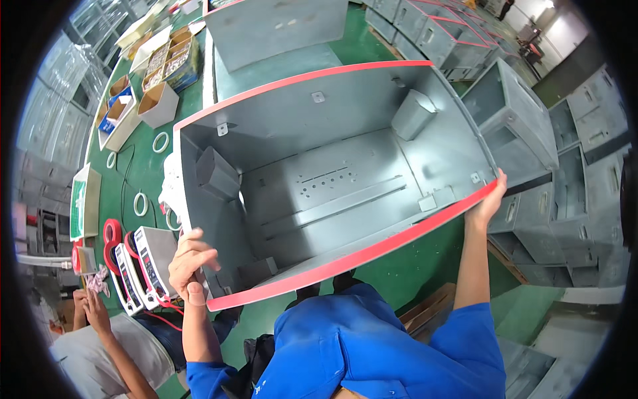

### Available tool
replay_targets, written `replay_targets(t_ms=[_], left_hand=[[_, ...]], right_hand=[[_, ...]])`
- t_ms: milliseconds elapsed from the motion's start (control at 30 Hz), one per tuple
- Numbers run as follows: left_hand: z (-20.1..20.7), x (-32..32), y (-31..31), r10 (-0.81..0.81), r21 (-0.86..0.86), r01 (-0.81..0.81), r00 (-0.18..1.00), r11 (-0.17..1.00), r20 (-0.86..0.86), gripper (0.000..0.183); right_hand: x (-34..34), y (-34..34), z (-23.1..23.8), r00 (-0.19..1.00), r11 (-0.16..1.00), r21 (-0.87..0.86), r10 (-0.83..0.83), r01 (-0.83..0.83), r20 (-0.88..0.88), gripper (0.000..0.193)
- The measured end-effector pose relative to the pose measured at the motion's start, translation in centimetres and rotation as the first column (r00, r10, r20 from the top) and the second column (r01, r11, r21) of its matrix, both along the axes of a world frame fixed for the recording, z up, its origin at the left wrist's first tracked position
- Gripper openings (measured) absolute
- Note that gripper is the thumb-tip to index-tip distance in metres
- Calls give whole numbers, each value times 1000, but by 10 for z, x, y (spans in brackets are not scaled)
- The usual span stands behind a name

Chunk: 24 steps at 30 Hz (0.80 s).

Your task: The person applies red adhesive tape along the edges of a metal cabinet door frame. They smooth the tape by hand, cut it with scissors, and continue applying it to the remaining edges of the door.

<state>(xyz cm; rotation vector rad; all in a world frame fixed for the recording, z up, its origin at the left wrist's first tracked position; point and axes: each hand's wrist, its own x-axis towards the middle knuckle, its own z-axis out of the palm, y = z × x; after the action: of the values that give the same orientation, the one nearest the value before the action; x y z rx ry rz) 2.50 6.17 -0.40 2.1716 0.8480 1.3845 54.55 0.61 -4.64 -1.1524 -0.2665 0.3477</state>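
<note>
A large grey sheet-metal box is tilted in front of my body, its open side facing up toward me. Red strips run along its near and far rims, and small brackets, slots and round holes show inside. At the box's near right corner, my right hand is closed round the rim. My left hand is at the near left corner, its bent fingers against the edge; part of its grip is hidden by the wall.
On the green bench to the left are tape rolls, cardboard bins and white devices with red cables. Another metal box stands beyond mine. Stacked grey cabinets line the right. A co-worker's hands are at lower left.
</note>
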Motion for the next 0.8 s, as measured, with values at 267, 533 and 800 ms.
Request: replay_targets(t_ms=[267, 533, 800], left_hand=[[-2, 43, -34, 98, 30, -95, 990, 995, -99, 76], [-5, 133, -78, 182, 80, -171, 970, 982, -160, 48], [7, 174, -111, 87, 59, -71, 931, 996, -355, 53]], right_hand=[[29, 90, 16, 996, 984, -162, 81, -74, 36, 55], [118, 225, -6, 926, 913, -348, 301, -211, 229, 51], [93, 242, 4, 804, 849, -479, 439, -224, 402, 59]])
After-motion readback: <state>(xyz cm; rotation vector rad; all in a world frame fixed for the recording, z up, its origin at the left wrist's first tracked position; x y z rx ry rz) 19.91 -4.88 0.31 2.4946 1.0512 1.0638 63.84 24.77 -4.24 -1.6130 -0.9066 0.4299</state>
